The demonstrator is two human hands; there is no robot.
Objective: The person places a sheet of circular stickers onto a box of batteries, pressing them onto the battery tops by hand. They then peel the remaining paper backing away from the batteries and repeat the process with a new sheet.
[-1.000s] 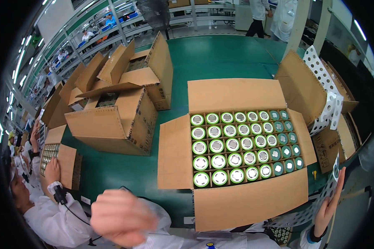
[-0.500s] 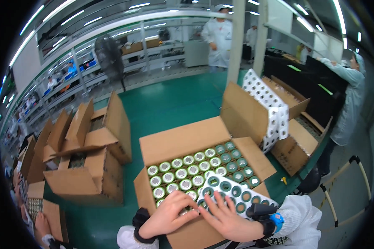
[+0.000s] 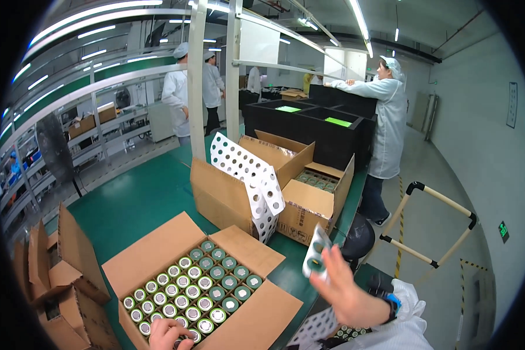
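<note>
An open cardboard box (image 3: pixel 146 262) on the green table holds several upright green cylindrical cells (image 3: pixel 201 286) with white tops. My left hand (image 3: pixel 169 335) rests on the cells at the box's near edge, at the bottom of the picture. My right hand (image 3: pixel 347 289) is raised to the right of the box and holds a small white perforated holder piece (image 3: pixel 316 252) that is lifted clear of the cells. A blue band sits on that wrist.
A second open box (image 3: pixel 309 204) with cells stands behind, with a white perforated sheet (image 3: pixel 248 175) leaning on it. Empty cartons (image 3: pixel 58 274) lie at left. People in white coats stand by black bins (image 3: pixel 326 125). A tube-frame cart (image 3: pixel 431 227) stands at right.
The view has swung up and to the right. My right hand has lifted away from the cells with a white perforated piece; my left hand stays at the box.
</note>
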